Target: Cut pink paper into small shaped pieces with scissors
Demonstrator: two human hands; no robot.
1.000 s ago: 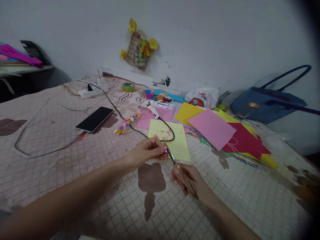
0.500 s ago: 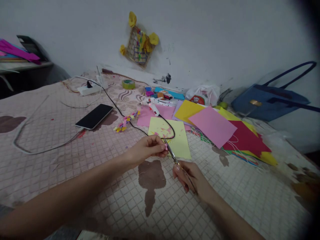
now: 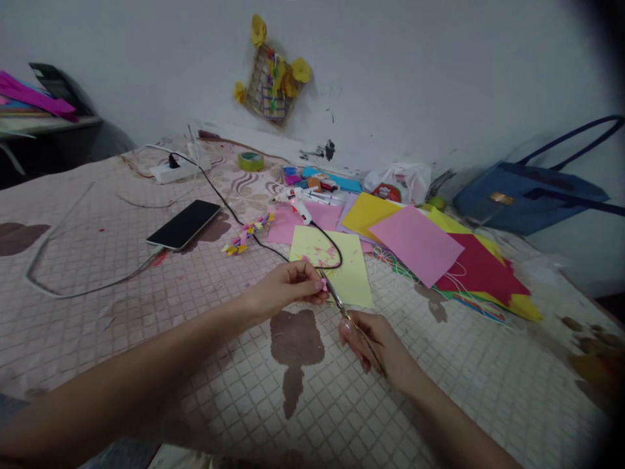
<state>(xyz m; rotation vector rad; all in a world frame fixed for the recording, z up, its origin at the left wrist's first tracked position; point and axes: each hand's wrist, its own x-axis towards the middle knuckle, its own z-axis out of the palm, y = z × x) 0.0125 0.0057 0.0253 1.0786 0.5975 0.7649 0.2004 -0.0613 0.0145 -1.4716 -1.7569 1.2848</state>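
Observation:
Between thumb and fingers, my left hand (image 3: 303,284) pinches a small piece of pink paper (image 3: 324,284). My right hand (image 3: 367,340) is wrapped round a pair of scissors (image 3: 336,296), whose blades point away from me and lie against the pink piece. Just beyond both hands a pale yellow sheet (image 3: 354,277) lies on the table with small pink scraps on it. A white glue gun (image 3: 301,210) with a red light rests behind that sheet, its black cord looping over it. Left of it lies a braided strip of pink, yellow and purple paper (image 3: 249,234).
A phone (image 3: 184,225) on a white cable and a power strip (image 3: 178,170) are at the left. Green tape (image 3: 250,161) lies farther back. Coloured sheets (image 3: 417,244) and white string spread to the right, before a blue handbag (image 3: 530,195).
The view has shifted slightly. Both hands hold nearly the same pose, with the scissors still at the pink paper piece.

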